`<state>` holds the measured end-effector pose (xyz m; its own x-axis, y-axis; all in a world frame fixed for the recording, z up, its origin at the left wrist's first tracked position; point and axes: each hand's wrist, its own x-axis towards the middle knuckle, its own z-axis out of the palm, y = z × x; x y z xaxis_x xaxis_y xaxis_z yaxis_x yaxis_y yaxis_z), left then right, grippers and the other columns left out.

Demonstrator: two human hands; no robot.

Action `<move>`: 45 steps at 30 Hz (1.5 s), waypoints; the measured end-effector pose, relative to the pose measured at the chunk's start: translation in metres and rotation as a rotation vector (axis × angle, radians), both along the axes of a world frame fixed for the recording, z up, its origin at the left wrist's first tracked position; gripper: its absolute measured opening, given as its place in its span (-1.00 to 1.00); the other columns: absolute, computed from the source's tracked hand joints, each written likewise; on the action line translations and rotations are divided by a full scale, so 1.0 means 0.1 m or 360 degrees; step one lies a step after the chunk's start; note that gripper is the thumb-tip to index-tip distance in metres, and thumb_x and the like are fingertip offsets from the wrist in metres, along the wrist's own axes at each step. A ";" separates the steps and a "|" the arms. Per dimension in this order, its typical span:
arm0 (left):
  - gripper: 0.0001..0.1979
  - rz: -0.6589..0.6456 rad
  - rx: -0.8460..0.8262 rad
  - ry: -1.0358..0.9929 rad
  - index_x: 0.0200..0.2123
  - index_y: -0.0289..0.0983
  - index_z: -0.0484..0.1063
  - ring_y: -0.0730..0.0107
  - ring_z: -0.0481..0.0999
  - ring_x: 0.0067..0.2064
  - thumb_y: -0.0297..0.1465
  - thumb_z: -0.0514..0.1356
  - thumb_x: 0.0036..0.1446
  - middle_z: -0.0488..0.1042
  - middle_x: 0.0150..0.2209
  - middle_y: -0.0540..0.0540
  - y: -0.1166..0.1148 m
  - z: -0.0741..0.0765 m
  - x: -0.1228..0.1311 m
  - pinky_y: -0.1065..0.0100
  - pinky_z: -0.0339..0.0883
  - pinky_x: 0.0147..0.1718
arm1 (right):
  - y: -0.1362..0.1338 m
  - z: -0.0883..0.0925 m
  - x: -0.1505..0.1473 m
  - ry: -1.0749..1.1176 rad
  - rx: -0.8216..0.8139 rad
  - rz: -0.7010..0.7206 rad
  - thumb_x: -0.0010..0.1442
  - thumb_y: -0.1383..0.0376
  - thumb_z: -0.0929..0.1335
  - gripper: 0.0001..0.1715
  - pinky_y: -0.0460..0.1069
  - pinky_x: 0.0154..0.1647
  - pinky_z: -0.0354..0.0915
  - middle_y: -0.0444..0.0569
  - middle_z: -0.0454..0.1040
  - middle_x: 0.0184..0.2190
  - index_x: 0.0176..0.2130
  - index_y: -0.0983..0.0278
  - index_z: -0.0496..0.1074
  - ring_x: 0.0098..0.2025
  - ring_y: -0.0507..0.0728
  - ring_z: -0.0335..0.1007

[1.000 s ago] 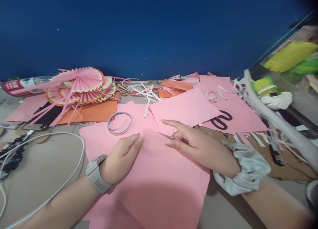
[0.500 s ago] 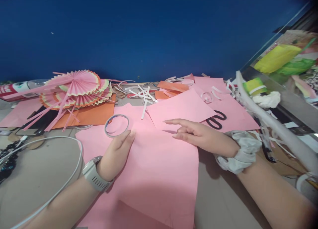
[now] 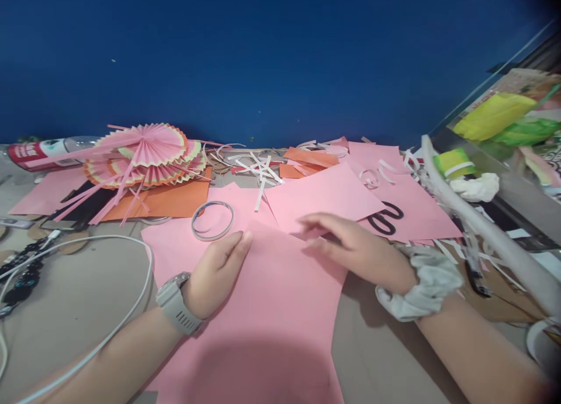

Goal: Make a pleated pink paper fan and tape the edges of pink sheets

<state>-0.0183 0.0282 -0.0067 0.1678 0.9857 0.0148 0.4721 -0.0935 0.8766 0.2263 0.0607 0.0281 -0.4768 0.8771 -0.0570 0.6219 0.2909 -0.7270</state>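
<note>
A large pink paper sheet (image 3: 267, 310) lies on the table in front of me. My left hand (image 3: 217, 272), with a grey watch on the wrist, rests flat on the sheet's left part, fingers stretched out and together. My right hand (image 3: 350, 246), with a grey scrunchie on the wrist, is over the sheet's far right corner, blurred by motion, fingers extended and holding nothing that I can see. A grey tape ring (image 3: 211, 220) lies just beyond my left fingertips.
Pink and orange folded paper fans (image 3: 144, 152) sit at the back left on orange paper. Black-handled scissors (image 3: 385, 218) lie under pink sheets at the right. White paper strips (image 3: 260, 170), a white cable (image 3: 87, 263), a white tube (image 3: 482, 223) and a bottle (image 3: 39, 151) surround the work area.
The pink sheet has turned and shifted left under my hands. My right hand moved left and down onto its far corner; my left hand stays flat on it.
</note>
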 end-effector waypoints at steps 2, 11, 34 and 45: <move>-0.77 0.0005 0.0076 -0.0025 -0.37 -0.25 0.28 0.46 0.29 -0.41 -0.27 -0.04 0.25 0.32 -0.43 0.02 -0.01 -0.01 0.01 0.43 0.18 -0.45 | -0.06 -0.03 -0.12 -0.0236 -0.0015 0.0124 0.25 0.08 0.16 -0.67 -0.02 -0.27 0.22 -0.06 0.45 -0.28 -0.19 0.21 0.34 -0.27 0.10 0.36; -0.91 -0.0448 0.0652 0.0585 -0.30 -0.17 0.44 0.35 0.39 -0.24 -0.36 0.13 0.16 0.50 -0.35 0.03 -0.05 0.04 0.03 0.18 0.10 -0.08 | -0.16 -0.20 -0.33 -0.0593 0.0388 0.0568 0.32 0.12 0.07 -0.58 -0.02 -0.34 0.12 -0.06 0.48 -0.43 -0.26 0.24 0.37 -0.35 0.11 0.38; -0.85 -0.0443 0.0157 0.0231 -0.35 -0.24 0.42 0.34 0.41 -0.25 -0.43 0.05 0.16 0.49 -0.33 -0.05 0.03 0.11 -0.01 0.31 0.24 -0.21 | -0.01 0.06 0.00 -0.0343 -0.0160 0.0385 0.24 0.08 0.16 -0.63 -0.09 -0.45 0.08 -0.18 0.39 -0.51 -0.41 0.21 0.36 -0.47 0.03 0.26; -0.81 -0.0350 0.0099 -0.0093 -0.16 -0.27 0.30 0.39 0.43 -0.28 -0.32 0.07 0.17 0.43 -0.30 -0.07 0.00 0.08 -0.05 0.37 0.30 -0.25 | -0.01 0.08 -0.01 -0.0349 -0.0187 0.0386 0.25 0.12 0.16 -0.65 -0.08 -0.44 0.11 -0.18 0.39 -0.51 -0.41 0.21 0.37 -0.47 0.02 0.28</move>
<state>-0.0231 0.0286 0.0018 0.3754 0.9225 0.0903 0.3828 -0.2430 0.8913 0.2257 0.0597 0.0363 -0.6356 0.7213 -0.2751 0.6902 0.3714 -0.6210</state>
